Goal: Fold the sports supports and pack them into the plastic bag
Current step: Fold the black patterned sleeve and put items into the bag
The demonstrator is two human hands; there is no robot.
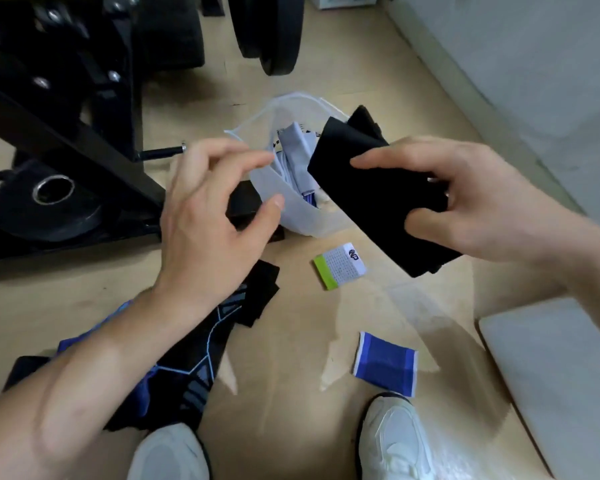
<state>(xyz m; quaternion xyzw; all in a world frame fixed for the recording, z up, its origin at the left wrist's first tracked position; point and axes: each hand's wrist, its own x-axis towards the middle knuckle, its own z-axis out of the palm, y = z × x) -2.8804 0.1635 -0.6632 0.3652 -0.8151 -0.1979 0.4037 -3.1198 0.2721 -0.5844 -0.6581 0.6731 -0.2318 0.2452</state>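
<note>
My right hand point(465, 199) grips a folded black support point(371, 195), held tilted just right of the mouth of a clear plastic bag point(291, 216) on the floor. Grey and blue supports point(297, 150) sit inside the bag. My left hand point(215, 216) hovers at the bag's left rim with fingers apart; whether it touches the plastic is unclear. On the floor lie a white-and-green wristband point(340, 266), a blue wristband point(387, 363) and a black-and-blue patterned sleeve point(187, 362) under my left forearm.
Black gym equipment with weight plates point(49, 195) stands at the left and back. A white wall point(534, 81) runs along the right, with a pale flat board point(561, 372) at the lower right. My white shoes point(392, 441) are at the bottom.
</note>
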